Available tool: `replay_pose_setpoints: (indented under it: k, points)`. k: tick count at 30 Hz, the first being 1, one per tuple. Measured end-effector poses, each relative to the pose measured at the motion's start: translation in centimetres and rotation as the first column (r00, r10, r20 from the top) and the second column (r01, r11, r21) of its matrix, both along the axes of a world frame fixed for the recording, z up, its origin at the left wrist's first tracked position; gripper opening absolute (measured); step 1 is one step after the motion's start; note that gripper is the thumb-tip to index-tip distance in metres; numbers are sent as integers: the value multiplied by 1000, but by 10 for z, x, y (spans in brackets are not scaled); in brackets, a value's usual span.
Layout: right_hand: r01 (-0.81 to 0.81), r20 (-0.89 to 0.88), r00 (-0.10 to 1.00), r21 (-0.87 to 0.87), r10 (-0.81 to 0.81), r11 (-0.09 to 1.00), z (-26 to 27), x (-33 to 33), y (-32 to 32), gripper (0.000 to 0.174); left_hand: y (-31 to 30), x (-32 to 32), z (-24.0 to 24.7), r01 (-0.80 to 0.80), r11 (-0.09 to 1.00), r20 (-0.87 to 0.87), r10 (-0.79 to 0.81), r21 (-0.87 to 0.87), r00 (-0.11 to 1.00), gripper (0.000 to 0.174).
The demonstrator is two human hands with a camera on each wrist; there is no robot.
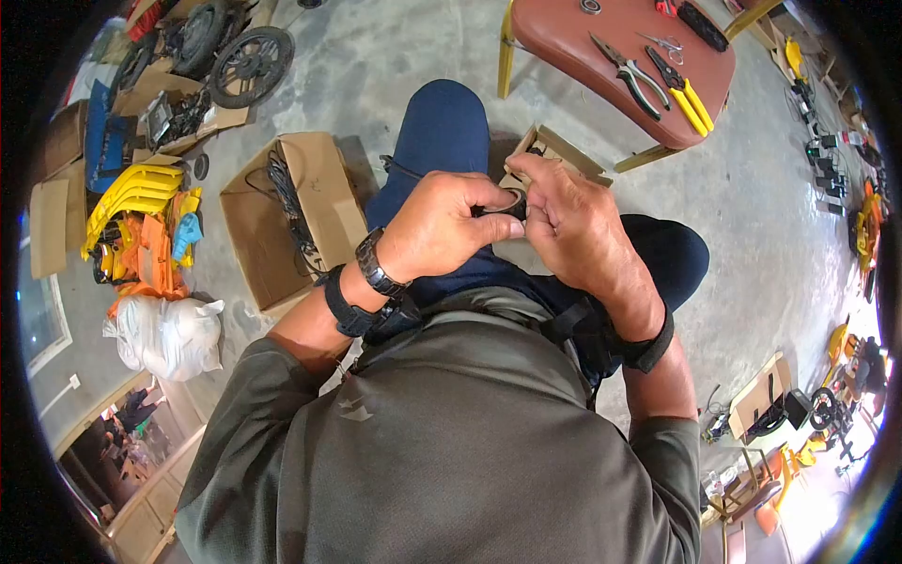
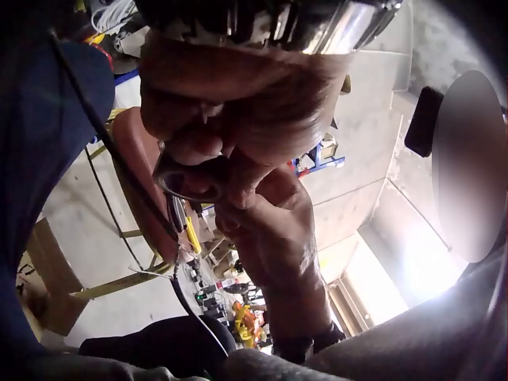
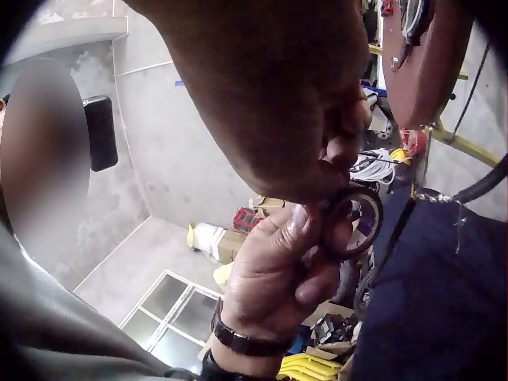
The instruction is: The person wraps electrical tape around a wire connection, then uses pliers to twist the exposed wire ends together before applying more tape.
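My left hand (image 1: pixel 442 226) holds a roll of black tape (image 3: pixel 379 226) between thumb and fingers, in front of my lap. The roll is a narrow dark ring with a lighter inner side. From the other side my right hand (image 1: pixel 581 221) meets it, fingers curled and fingertips pinching at its edge. In the left wrist view the roll (image 2: pixel 165 181) is partly covered by fingers. A black cable (image 2: pixel 95 119) with bare twisted wire ends hangs close by, over the blue trouser leg (image 3: pixel 444 294).
A reddish-brown padded chair (image 1: pixel 564 56) ahead bears pliers (image 1: pixel 631 75), yellow-handled wire strippers (image 1: pixel 691 101), small scissors (image 1: pixel 672 45) and a ring. An open cardboard box (image 1: pixel 254 221) of black cables stands at left, a smaller box (image 1: pixel 578 155) beyond my right hand. Wheels (image 1: pixel 252 68) and yellow panels (image 1: pixel 136 197) lie farther left.
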State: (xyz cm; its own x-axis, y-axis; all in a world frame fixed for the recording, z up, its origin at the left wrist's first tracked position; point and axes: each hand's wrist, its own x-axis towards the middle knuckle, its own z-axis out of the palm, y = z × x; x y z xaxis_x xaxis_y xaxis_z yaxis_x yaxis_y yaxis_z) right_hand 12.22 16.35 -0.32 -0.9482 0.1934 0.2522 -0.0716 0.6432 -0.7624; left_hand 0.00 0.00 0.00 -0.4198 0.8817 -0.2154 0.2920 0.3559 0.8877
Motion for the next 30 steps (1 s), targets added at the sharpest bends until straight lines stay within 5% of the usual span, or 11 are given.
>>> replay_pose_setpoints:
  k: [14, 17, 24, 30]
  points:
    - [129, 160, 983, -248, -91, 960, -5, 6, 2, 40, -4, -1, -5, -4, 996, 78, -3, 91, 997, 23]
    - [232, 236, 958, -314, -161, 921, -7, 9, 18, 37, -10, -3, -9, -97, 993, 213, 80, 71, 974, 25]
    - [121, 146, 987, -401, -67, 908, -1, 11, 8, 36, -11, -6, -8, -82, 994, 198, 65, 75, 978, 21]
    - [22, 16, 1000, -182, -20, 983, -3, 5, -1, 31, -8, -3, -4, -61, 997, 144, 53, 47, 988, 20]
